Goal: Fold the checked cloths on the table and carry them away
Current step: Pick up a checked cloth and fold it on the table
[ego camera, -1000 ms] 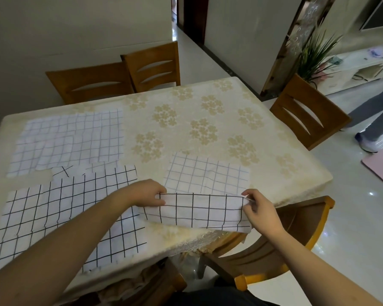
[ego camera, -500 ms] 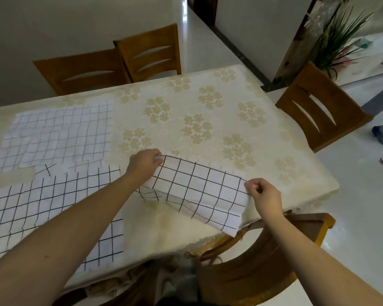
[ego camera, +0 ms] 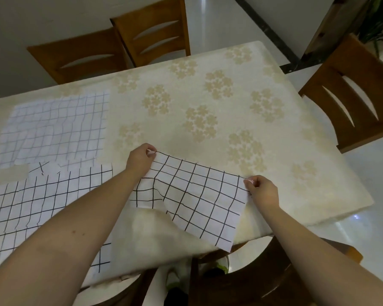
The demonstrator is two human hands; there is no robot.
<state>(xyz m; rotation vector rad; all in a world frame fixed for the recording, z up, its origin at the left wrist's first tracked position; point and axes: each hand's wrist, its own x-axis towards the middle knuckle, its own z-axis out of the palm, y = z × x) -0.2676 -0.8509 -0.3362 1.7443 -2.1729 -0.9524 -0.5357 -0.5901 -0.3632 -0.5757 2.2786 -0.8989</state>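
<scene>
A white cloth with black checks lies doubled over near the table's front edge, its near corner hanging past the edge. My left hand pinches its far left corner and my right hand pinches its far right corner, both just above the table. A second black-checked cloth lies flat to the left under my left forearm. A paler checked cloth lies spread at the far left.
The table wears a cream cover with flower prints. Two wooden chairs stand at the far side, one at the right, and another just below me. A plant stands at the top right.
Both hands carried the cloth's near edge away from me and over its far half, so the cloth now lies doubled. The camera has tipped further down toward the table.
</scene>
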